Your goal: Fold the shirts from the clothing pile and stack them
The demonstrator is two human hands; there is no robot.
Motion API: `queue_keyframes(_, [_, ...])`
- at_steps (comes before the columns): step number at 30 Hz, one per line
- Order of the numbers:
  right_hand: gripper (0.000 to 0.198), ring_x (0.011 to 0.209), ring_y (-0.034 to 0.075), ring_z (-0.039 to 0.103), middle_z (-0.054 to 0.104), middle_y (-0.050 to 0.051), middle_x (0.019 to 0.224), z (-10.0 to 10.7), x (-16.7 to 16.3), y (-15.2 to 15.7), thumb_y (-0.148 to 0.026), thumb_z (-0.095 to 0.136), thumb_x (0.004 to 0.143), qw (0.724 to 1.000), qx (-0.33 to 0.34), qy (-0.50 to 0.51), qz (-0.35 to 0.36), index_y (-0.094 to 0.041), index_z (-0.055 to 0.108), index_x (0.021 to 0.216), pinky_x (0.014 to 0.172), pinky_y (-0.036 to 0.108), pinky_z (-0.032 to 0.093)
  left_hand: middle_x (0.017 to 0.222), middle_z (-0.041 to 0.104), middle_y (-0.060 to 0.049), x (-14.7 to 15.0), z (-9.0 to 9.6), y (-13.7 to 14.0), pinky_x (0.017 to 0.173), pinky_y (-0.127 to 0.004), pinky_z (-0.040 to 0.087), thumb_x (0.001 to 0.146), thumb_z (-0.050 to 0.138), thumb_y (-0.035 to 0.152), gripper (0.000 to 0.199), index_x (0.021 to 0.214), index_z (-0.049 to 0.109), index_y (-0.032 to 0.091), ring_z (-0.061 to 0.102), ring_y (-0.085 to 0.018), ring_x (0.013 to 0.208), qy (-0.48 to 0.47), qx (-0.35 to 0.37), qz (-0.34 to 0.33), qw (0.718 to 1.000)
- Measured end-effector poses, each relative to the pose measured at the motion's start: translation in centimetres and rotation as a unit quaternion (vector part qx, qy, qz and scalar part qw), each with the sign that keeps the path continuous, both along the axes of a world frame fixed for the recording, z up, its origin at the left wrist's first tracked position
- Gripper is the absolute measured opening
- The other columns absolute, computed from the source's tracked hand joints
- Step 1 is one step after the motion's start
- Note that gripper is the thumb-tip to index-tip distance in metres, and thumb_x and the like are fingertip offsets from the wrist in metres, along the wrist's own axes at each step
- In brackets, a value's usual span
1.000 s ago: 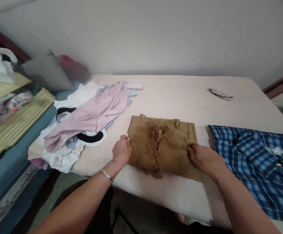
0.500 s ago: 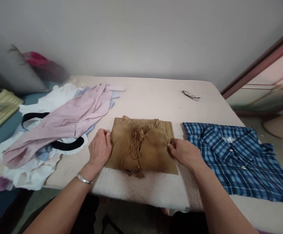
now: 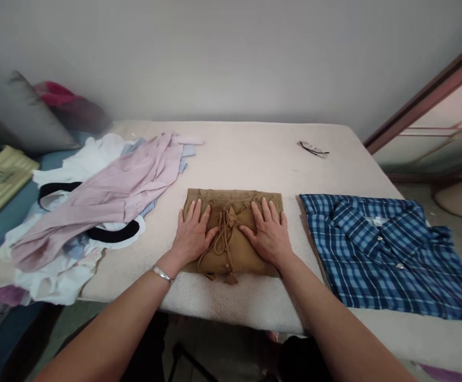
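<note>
A folded brown garment [image 3: 231,254] with a tied drawstring lies in front of me on the cloth-covered table [image 3: 250,159]. My left hand [image 3: 193,233] rests flat on its left half, fingers spread and pointing away from me. On the right half, my right hand [image 3: 268,233] presses down the same way, palm on the fabric. Between the two thumbs runs the drawstring [image 3: 223,233], its tasselled ends hanging toward the near edge of the garment. Neither hand grips anything.
A folded blue plaid shirt [image 3: 378,249] lies to the right. Eyeglasses [image 3: 314,149] rest at the far right. On the left is a loose heap of clothes with a pink garment [image 3: 107,201] on top. Behind it leans a grey cushion [image 3: 19,114].
Both hands have left the garment's side edges and moved inward onto its top, opening from closed fingers to flat palms. The garment's outline looks neater, its right side drawn in.
</note>
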State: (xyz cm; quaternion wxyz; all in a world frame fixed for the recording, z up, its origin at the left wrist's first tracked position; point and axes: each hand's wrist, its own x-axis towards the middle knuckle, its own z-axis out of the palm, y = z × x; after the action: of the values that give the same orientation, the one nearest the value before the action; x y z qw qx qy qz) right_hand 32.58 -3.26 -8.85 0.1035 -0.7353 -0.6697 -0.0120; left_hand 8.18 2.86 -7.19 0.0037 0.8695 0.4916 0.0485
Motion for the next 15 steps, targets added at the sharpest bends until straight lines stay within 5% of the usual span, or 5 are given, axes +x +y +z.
queue_keyframes(4, [0.082, 0.155, 0.037, 0.019, 0.023, 0.016, 0.169, 0.3, 0.1, 0.2, -0.073, 0.035, 0.098, 1.0, -0.012, 0.001, -0.002, -0.02, 0.033, 0.161, 0.12, 0.06, 0.018, 0.169, 0.024, -0.021, -0.2, 0.4, 0.3, 0.121, -0.065, 0.021, 0.102, 0.039, 0.054, 0.069, 0.159, 0.037, 0.015, 0.021, -0.038, 0.156, -0.007, -0.012, -0.009, 1.0])
queue_keyframes(8, [0.072, 0.15, 0.036, 0.031, 0.037, 0.016, 0.163, 2.9, 2.0, 0.4, -0.066, 0.035, 0.1, 0.999, -0.02, 0.043, 0.022, -0.021, 0.043, 0.156, 0.118, 0.057, 0.026, 0.163, 0.037, -0.021, -1.1, 2.2, 1.1, 0.119, -0.056, 0.032, 0.102, 0.041, 0.044, 0.056, 0.149, 0.046, 0.013, 0.035, -0.035, 0.15, -0.088, -0.012, 0.005, 0.996])
queue_keyframes(12, [0.064, 0.119, 0.034, 0.061, 0.066, 0.022, 0.128, 5.7, 6.2, 0.1, -0.058, 0.028, 0.102, 0.976, 0.039, 0.143, -0.162, -0.012, 0.059, 0.135, 0.099, 0.047, 0.046, 0.126, 0.067, -0.02, -3.0, 4.6, 2.7, 0.098, -0.045, 0.049, 0.099, 0.043, 0.038, 0.041, 0.129, 0.058, 0.014, 0.064, -0.032, 0.116, -0.172, -0.031, 0.175, 0.969])
queue_keyframes(15, [0.06, 0.102, 0.035, 0.067, 0.072, 0.021, 0.101, 6.2, 8.6, -0.4, -0.059, 0.03, 0.1, 0.943, 0.001, 0.169, -0.286, -0.013, 0.065, 0.119, 0.089, 0.044, 0.048, 0.096, 0.073, -0.014, -4.1, 5.1, 3.9, 0.087, -0.042, 0.048, 0.093, 0.053, 0.038, 0.026, 0.104, 0.065, 0.018, 0.068, -0.031, 0.095, -0.18, -0.106, 0.276, 0.938])
